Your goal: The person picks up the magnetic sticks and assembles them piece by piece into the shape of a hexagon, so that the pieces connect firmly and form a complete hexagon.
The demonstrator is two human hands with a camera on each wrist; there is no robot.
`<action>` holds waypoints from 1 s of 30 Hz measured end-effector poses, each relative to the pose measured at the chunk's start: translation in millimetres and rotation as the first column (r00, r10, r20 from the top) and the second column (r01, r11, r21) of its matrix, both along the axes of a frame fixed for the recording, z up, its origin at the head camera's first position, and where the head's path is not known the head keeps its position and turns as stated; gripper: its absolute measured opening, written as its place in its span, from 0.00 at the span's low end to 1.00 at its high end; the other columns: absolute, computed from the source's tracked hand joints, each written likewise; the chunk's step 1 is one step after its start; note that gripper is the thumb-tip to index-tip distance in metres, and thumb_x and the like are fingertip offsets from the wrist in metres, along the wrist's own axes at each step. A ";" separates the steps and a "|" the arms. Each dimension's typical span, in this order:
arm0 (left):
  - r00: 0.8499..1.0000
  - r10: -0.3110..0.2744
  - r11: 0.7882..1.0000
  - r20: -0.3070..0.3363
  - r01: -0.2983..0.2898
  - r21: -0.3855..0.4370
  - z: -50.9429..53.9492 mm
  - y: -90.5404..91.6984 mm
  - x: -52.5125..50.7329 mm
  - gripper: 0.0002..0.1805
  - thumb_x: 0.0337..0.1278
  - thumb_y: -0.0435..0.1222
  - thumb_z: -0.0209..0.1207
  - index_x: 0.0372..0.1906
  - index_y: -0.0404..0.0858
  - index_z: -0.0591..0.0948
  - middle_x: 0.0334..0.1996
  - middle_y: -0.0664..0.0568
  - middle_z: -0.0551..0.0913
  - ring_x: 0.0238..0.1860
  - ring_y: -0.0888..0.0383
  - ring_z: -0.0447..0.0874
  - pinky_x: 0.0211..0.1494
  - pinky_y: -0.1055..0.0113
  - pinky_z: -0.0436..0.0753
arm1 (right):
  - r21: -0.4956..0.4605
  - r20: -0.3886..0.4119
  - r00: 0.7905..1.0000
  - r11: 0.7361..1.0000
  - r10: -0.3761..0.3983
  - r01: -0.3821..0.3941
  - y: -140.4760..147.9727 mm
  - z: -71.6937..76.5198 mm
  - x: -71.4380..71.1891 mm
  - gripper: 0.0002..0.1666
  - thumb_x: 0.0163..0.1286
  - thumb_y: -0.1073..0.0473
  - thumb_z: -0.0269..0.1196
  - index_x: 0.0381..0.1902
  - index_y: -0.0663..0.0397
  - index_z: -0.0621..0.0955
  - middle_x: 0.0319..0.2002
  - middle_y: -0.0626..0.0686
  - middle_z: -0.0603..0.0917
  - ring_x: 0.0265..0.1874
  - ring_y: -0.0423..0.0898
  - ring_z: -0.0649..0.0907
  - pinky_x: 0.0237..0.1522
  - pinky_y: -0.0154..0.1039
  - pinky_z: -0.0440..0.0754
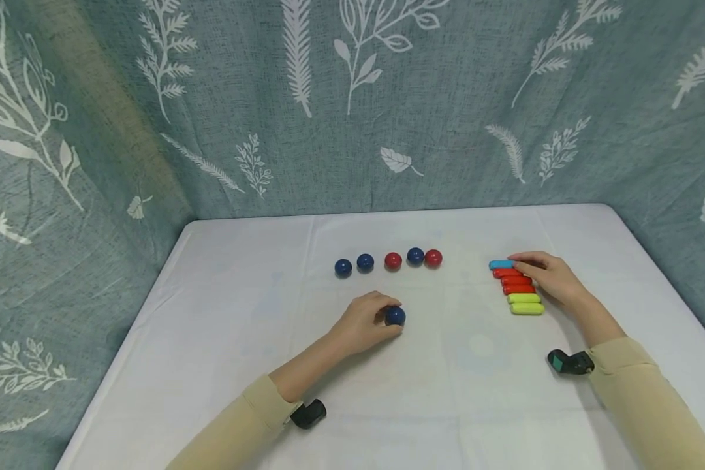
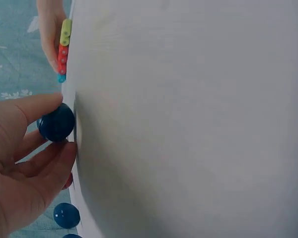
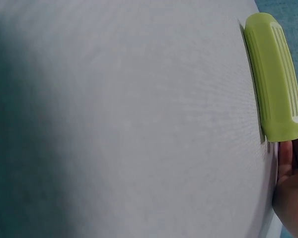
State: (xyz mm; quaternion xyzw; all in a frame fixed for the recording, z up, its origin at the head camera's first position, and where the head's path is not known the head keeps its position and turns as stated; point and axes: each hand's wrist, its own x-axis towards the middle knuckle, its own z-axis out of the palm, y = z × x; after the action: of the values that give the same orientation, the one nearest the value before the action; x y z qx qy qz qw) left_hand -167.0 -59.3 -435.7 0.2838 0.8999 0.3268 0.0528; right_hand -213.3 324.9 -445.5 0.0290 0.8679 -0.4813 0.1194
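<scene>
My left hand [image 1: 365, 324] holds a dark blue ball [image 1: 395, 316] between thumb and fingers, near the middle of the table; the left wrist view shows the same ball [image 2: 56, 122] at the fingertips. At the right, my right hand [image 1: 548, 277] has its thumb and fingers at the right end of a light blue piece [image 1: 501, 264]. Below that piece lie several red pieces [image 1: 518, 289] and two yellow-green pieces [image 1: 526, 309], side by side in a slanting column. One yellow-green piece [image 3: 273, 77] shows large in the right wrist view, partly in front of the right hand [image 3: 293, 198].
Behind the left hand, a row of balls crosses the table: two blue ones [image 1: 343, 268] [image 1: 365, 263], then a red [image 1: 393, 262], a blue [image 1: 415, 256] and a red [image 1: 433, 258]. A white cloth [image 1: 241, 294] covers the table. Patterned green fabric [image 1: 446, 156] hangs behind it.
</scene>
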 end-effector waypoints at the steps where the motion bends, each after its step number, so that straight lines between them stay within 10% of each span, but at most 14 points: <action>1: 1.000 -0.001 1.000 -0.004 0.001 0.006 -0.9 -2.1 1.0 0.22 0.53 0.38 0.70 0.53 0.35 0.81 0.43 0.49 0.83 0.40 0.58 0.79 0.45 0.66 0.78 | -0.007 0.001 1.000 1.000 0.000 0.000 0.2 0.0 0.0 0.36 0.75 0.42 0.53 0.68 0.62 0.68 0.69 0.66 0.63 0.64 0.58 0.64 0.50 0.31 0.69; 10: 0.999 0.030 0.997 0.027 -0.032 0.074 -1.9 -23.6 15.8 0.21 0.52 0.38 0.71 0.50 0.34 0.83 0.42 0.48 0.84 0.41 0.57 0.82 0.47 0.69 0.80 | -0.010 -0.016 1.000 1.000 -0.003 0.003 -0.2 0.4 0.3 0.35 0.75 0.42 0.53 0.66 0.64 0.69 0.70 0.67 0.61 0.68 0.62 0.60 0.66 0.57 0.60; 17: 0.995 0.061 0.993 0.078 -0.068 0.092 -0.6 -36.3 28.0 0.19 0.51 0.38 0.71 0.48 0.35 0.83 0.40 0.51 0.83 0.39 0.59 0.82 0.45 0.70 0.81 | -0.017 -0.012 1.000 1.000 0.001 -0.001 0.0 0.3 0.9 0.35 0.75 0.43 0.53 0.67 0.64 0.68 0.69 0.66 0.63 0.65 0.58 0.63 0.58 0.39 0.67; 24: 0.997 0.067 0.995 0.048 -0.070 0.070 1.0 -43.9 35.1 0.19 0.51 0.37 0.70 0.48 0.34 0.84 0.37 0.53 0.81 0.37 0.60 0.79 0.43 0.68 0.80 | -0.010 -0.012 1.000 1.000 0.000 0.000 0.4 0.3 0.7 0.35 0.75 0.43 0.53 0.67 0.64 0.68 0.70 0.67 0.61 0.68 0.62 0.60 0.66 0.57 0.60; 30: 0.996 0.071 0.995 0.044 -0.074 0.072 -1.2 -46.4 40.7 0.20 0.53 0.37 0.69 0.50 0.33 0.84 0.38 0.53 0.79 0.36 0.60 0.77 0.42 0.68 0.78 | -0.014 0.011 1.000 1.000 0.005 -0.005 1.4 0.8 -0.2 0.36 0.75 0.42 0.53 0.68 0.63 0.68 0.70 0.67 0.61 0.68 0.61 0.61 0.65 0.54 0.63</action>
State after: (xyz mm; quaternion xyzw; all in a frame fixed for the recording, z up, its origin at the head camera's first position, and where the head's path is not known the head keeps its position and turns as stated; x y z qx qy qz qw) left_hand -126.4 -105.7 -436.9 0.2456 0.8958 0.3671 0.0492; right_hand -213.5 326.2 -444.7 0.0285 0.8639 -0.4870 0.1255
